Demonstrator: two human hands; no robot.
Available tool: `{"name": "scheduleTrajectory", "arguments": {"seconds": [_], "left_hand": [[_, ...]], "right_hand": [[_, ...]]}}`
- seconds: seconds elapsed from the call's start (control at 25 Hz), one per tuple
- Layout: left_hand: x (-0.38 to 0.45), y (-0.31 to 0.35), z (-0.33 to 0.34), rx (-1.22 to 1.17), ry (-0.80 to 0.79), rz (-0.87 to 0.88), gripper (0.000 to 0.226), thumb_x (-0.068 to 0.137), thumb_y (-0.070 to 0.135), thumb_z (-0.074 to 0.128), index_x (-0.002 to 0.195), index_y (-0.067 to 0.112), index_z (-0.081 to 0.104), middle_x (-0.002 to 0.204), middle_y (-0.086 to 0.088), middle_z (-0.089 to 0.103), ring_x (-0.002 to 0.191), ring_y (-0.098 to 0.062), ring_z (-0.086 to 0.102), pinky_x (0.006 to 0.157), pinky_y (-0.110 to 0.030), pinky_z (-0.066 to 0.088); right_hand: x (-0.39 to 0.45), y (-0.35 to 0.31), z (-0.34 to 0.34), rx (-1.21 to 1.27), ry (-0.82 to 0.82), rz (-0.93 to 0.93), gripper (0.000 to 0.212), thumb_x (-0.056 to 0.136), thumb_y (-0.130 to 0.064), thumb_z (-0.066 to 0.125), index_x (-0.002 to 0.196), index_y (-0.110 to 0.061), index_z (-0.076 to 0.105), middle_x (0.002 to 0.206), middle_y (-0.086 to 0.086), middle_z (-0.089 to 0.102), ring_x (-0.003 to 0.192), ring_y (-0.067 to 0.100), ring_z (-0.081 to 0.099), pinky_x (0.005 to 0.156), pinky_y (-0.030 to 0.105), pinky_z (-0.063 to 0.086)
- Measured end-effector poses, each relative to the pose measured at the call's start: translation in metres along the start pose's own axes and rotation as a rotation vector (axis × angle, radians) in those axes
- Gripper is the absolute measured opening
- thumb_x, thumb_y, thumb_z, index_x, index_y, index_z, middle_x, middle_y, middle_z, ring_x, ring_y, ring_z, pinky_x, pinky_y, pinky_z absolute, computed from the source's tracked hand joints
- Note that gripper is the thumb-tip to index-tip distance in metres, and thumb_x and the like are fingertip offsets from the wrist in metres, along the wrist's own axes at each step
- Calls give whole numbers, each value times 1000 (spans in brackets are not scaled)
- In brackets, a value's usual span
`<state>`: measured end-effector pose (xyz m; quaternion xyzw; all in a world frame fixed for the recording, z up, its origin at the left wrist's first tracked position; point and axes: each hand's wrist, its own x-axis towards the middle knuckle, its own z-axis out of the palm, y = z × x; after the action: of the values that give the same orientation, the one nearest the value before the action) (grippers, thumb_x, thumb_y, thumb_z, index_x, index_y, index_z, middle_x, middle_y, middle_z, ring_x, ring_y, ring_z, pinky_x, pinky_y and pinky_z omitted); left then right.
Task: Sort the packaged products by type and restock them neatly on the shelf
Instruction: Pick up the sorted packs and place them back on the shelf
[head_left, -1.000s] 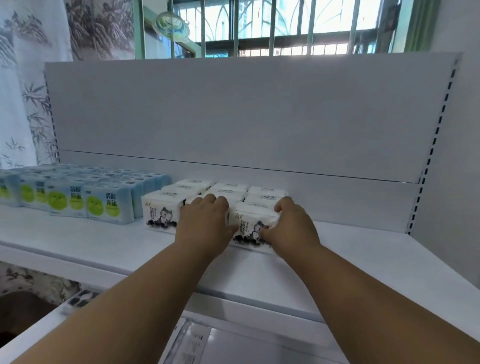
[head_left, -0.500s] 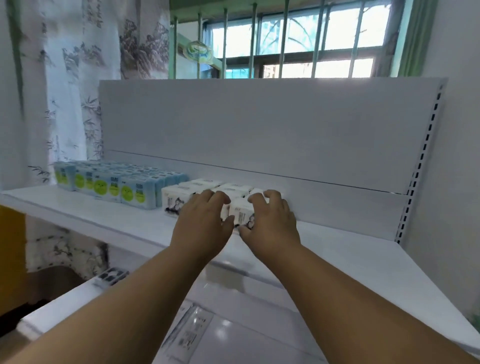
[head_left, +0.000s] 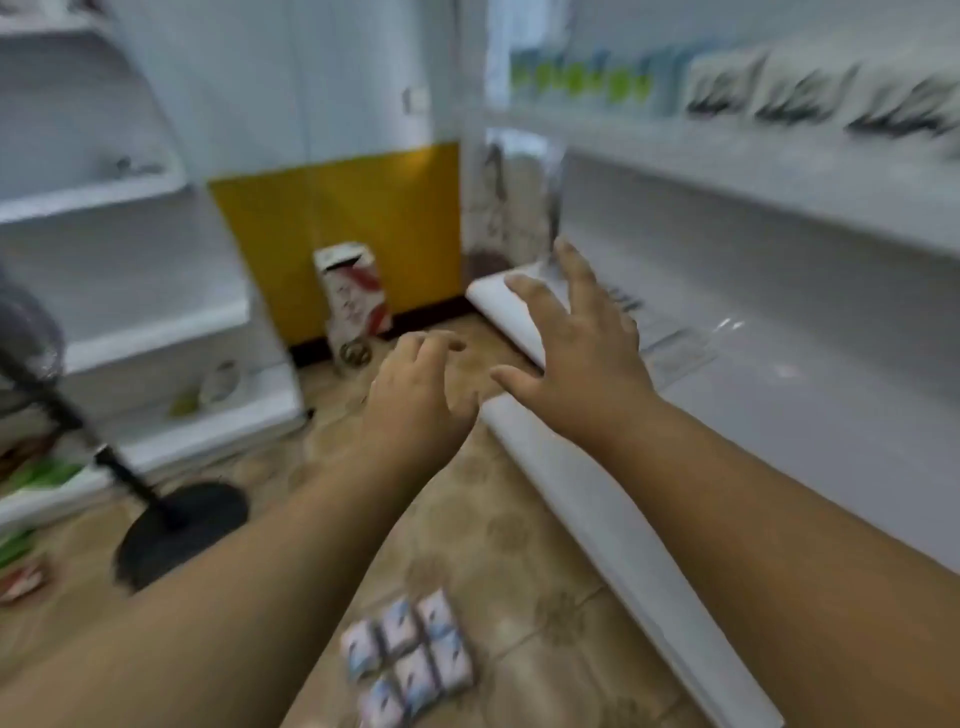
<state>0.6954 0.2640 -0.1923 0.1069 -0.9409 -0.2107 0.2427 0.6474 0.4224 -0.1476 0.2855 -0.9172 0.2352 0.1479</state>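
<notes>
The view is blurred and turned down to the left. My left hand (head_left: 421, 395) hangs in the air over the floor, fingers loosely curled, holding nothing. My right hand (head_left: 582, 348) is beside it with fingers spread, also empty, above the edge of the lower shelf (head_left: 597, 509). Several small white-and-blue packs (head_left: 410, 660) lie grouped on the tiled floor below my arms. On the upper shelf (head_left: 727, 156) at the top right stand the blue-and-green packs (head_left: 582, 78) and the white packs with black print (head_left: 810, 93).
A white shelving unit (head_left: 130, 197) stands at the left. A black fan stand with a round base (head_left: 182, 525) is on the floor at the left. A red-and-white carton (head_left: 353, 301) leans against the yellow wall panel (head_left: 337, 223).
Both hands have left the white packs on the shelf and hang free. The view has swung down and left, from the shelf to the floor and the packs lying there.
</notes>
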Motion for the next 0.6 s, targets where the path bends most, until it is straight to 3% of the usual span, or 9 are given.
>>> {"name": "scheduleTrajectory", "arguments": {"seconds": [0.16,0.32,0.6], "left_hand": [[-101,-125,8,58,-126,-221,53,83,30,69,131,27,47,133,1,40,120,-20,44,93,-27,36],[-176,-243,46,59,-260,-370,55,81,27,72,130,26,48,132,0,41,118,-23,47,93,-33,42],[-253,-389,153,47,-445,-541,53,80,25,71,129,26,50,129,0,44,115,-25,49,92,-41,46]], "right_hand": [[-60,-60,136,88,-273,32,87,77,-58,71,147,-42,23,161,-2,-19,150,28,2,116,55,22],[-113,-96,285,146,-561,137,82,80,-53,71,146,-42,24,161,0,-17,149,29,11,114,51,28],[-172,-85,488,128,-754,278,77,80,-47,73,144,-35,33,161,6,6,144,29,23,109,48,36]]}}
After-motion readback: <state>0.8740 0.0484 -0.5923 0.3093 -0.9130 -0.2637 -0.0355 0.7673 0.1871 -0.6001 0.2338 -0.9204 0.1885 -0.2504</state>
